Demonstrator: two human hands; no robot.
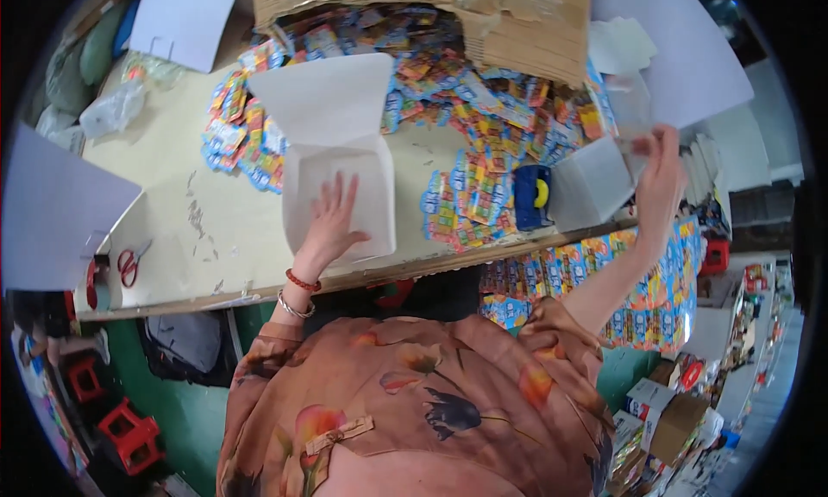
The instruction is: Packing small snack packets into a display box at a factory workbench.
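Note:
My left hand (330,221) lies flat with its fingers spread inside a white open box (382,195), whose lid (328,91) is folded back on the far side. A red beaded bracelet and a metal bangle circle that wrist. Raised at the table's right end, my right hand (662,165) is bent at the fingers. It is beside a translucent plastic box (591,186). Its fingertips are blurred, so whether they hold anything cannot be made out. Left of the plastic box stands a dark blue tape dispenser (532,197) with a yellow part.
Colourful small packets (474,195) lie in heaps, spilling from a torn cardboard carton (526,35). Red-handled scissors (131,266) and a tape roll (97,281) lie at the left. Printed sheets (561,268) hang below the table's right edge. Red stools (129,432) stand on the green floor.

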